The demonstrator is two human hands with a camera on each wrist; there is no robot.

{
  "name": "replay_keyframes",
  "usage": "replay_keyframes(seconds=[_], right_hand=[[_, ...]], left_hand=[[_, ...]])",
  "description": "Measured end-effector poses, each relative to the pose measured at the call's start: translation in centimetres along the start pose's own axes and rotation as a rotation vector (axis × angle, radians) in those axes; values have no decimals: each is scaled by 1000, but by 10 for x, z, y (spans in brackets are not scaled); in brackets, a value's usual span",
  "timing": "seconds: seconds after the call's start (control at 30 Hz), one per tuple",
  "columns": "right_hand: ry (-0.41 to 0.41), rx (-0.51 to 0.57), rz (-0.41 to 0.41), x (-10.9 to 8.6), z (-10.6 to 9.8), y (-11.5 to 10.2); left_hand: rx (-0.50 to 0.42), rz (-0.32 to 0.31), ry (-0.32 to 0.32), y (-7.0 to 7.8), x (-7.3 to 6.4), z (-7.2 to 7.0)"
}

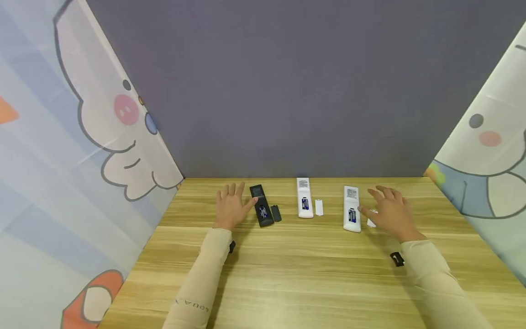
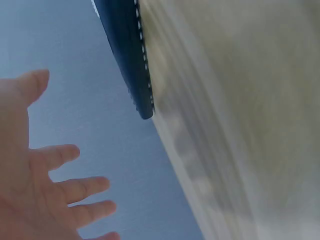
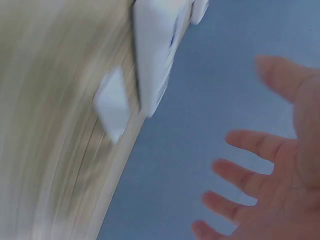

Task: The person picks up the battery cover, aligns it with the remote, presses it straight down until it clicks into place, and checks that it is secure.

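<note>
L hand (image 1: 231, 211) is hovering just beside the black remote (image 1: 260, 204), fingers spread wide, gripping nothing; R hand (image 1: 389, 212) is hovering by the right-hand white remote (image 1: 351, 201), fingers loosely spread, also gripping nothing. Middle white remote (image 1: 304, 191) is lying btwn. All 3 are lying backs up on the wood table (image 1: 287, 274), batts (image 1: 263, 211) showing, black batt cover (image 1: 276, 213), white batt cover (image 1: 319, 207) and partly hidden white cover (image 1: 371, 223) each sitting just right of one.

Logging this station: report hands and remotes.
Left hand, right hand empty. Black remote, two white remotes: batteries showing, covers off. Right hand partly hides rightmost cover, head view.
</note>
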State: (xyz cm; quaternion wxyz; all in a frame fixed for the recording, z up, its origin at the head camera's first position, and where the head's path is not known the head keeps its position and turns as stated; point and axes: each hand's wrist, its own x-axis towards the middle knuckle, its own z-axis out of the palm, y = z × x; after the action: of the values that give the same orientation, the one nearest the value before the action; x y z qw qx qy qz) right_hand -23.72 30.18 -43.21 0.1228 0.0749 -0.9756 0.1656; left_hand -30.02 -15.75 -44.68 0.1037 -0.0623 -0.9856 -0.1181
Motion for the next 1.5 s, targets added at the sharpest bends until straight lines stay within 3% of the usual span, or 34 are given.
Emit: replay_keyframes(seconds=[0.27,0.6,0.93,1.13,1.3,1.5], right_hand=[[-26,114,-94,0,18,-39],[-171,294,-106,13,41,-99],[-177,357,-96,34,67,-151],[-271,423,-14,47,82,-178],[-336,400,59,56,96,-196],[-320,299,90,67,109,-210]], left_hand=[[-168,-13,69,2,-5,13],[-440,-168,-40,8,-3,20],[-500,-330,-112,16,7,26],[-504,-418,-169,23,17,24],[-491,-477,-142,27,23,26],[-494,-511,-111,32,28,28]])
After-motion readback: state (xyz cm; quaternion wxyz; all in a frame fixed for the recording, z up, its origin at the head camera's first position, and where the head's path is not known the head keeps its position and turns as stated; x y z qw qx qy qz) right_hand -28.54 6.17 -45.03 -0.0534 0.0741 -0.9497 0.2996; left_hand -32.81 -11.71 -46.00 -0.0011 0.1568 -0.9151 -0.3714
